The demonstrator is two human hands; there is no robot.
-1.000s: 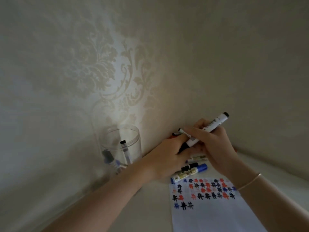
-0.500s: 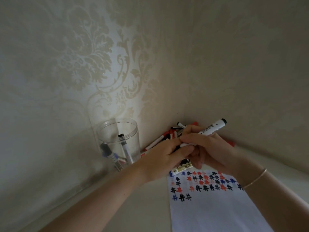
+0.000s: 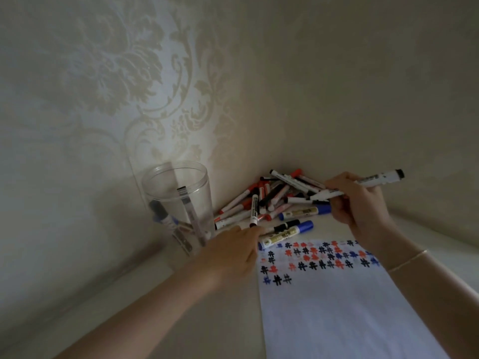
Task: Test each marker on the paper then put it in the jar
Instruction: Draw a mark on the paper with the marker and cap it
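Note:
My right hand (image 3: pixel 363 211) grips a white marker (image 3: pixel 373 180) with a black back end, held level above the far edge of the paper (image 3: pixel 337 312). Its bare pointed tip faces left. My left hand (image 3: pixel 230 252) hovers blurred just left of the paper with its fingers curled. What it holds is hidden. To its left stands the clear plastic jar (image 3: pixel 155 193), with a few markers (image 3: pixel 189 213) leaning inside. A pile of loose markers (image 3: pixel 272 195), red, black and blue capped, fills the corner between the hands.
Patterned wallpaper walls close in on the left and behind, meeting in the corner behind the pile. The paper carries rows of black, red and blue test marks (image 3: pixel 318 257) at its far end. A thin bracelet (image 3: pixel 407 260) circles my right wrist.
My hands were joined on the marker and have come apart. The left one drew back toward the jar side. The right one keeps the marker, its tip now bare. The pile is uncovered.

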